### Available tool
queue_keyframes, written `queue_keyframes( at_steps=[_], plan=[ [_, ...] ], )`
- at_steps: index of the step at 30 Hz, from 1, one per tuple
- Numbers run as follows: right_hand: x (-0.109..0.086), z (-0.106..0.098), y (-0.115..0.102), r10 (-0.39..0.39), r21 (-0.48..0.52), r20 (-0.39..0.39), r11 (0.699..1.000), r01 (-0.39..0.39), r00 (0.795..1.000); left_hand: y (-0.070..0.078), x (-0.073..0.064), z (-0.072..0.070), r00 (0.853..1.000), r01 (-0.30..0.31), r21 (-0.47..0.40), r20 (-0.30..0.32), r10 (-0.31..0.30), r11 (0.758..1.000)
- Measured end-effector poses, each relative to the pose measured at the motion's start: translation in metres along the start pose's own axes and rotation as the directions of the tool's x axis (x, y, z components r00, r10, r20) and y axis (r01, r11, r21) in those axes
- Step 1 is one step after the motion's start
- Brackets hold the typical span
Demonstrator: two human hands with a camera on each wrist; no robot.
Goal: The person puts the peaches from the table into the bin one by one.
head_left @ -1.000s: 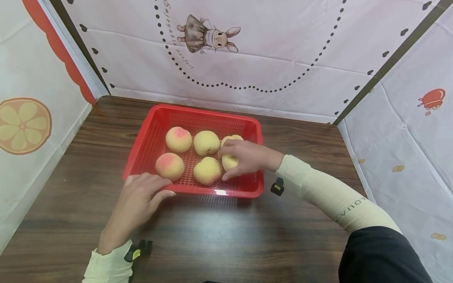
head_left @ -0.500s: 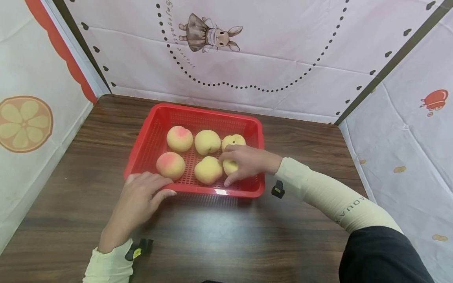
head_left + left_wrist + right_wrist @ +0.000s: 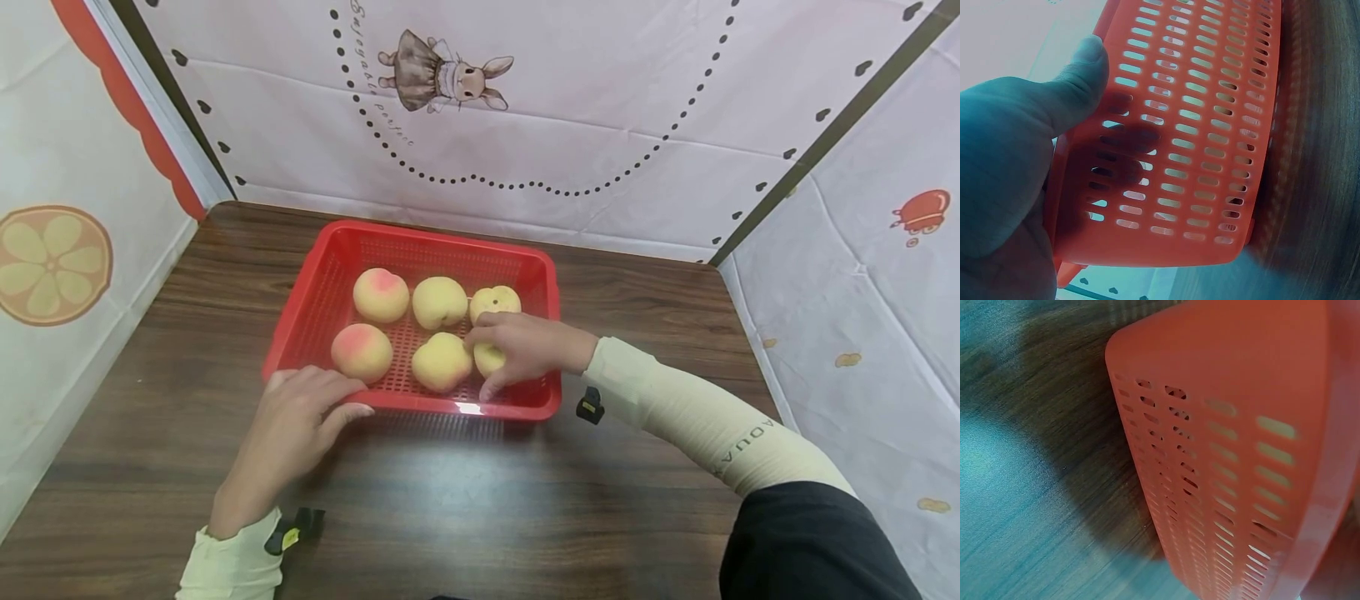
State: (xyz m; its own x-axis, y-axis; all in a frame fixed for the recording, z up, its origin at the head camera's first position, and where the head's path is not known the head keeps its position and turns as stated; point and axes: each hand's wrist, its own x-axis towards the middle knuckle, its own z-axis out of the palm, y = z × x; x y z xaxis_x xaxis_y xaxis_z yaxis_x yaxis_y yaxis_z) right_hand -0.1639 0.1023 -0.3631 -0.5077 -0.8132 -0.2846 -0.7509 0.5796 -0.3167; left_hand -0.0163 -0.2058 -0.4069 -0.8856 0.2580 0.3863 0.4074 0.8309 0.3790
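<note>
In the head view, a red plastic basket (image 3: 435,236) holds several yellow peaches, two with a pink blush. My left hand (image 3: 292,429) grips its front rim near the left corner. The left wrist view shows the thumb (image 3: 1082,78) on the outside of the perforated wall (image 3: 1166,253), with finger shadows showing through from inside. My right hand (image 3: 528,346) reaches over the basket's right side, fingers and thumb curled round a peach (image 3: 489,360) in the front right corner and partly covering it. Another peach (image 3: 495,300) lies just behind that hand. The right wrist view has only the basket's outer wall (image 3: 1241,350).
The basket stands on a dark wood-grain table (image 3: 450,517), near its back edge. A white printed cloth wall (image 3: 570,108) rises behind, with cloth walls at left and right too. Other peaches include a blushed one (image 3: 362,352) near the left hand.
My right hand has shifted slightly toward the basket's front with the peach, uncovering more of the peach behind it. My left hand stays on the rim.
</note>
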Motion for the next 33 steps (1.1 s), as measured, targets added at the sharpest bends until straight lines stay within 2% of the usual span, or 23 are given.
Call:
queue_keyframes(
  at_steps=[9, 33],
  plan=[
    [0.0001, 0.002, 0.0002, -0.014, -0.01, 0.009, 1.0, 0.014, 1.0, 0.0012, 0.0, -0.0002, 1.0, 0.012, -0.001, 0.006, -0.012, 1.0],
    [0.0011, 0.0056, -0.0058, 0.064, -0.035, 0.03, 0.997, -0.063, 0.998, 0.0011, 0.0001, 0.0003, 1.0, 0.013, -0.005, 0.001, -0.013, 1.0]
  ],
)
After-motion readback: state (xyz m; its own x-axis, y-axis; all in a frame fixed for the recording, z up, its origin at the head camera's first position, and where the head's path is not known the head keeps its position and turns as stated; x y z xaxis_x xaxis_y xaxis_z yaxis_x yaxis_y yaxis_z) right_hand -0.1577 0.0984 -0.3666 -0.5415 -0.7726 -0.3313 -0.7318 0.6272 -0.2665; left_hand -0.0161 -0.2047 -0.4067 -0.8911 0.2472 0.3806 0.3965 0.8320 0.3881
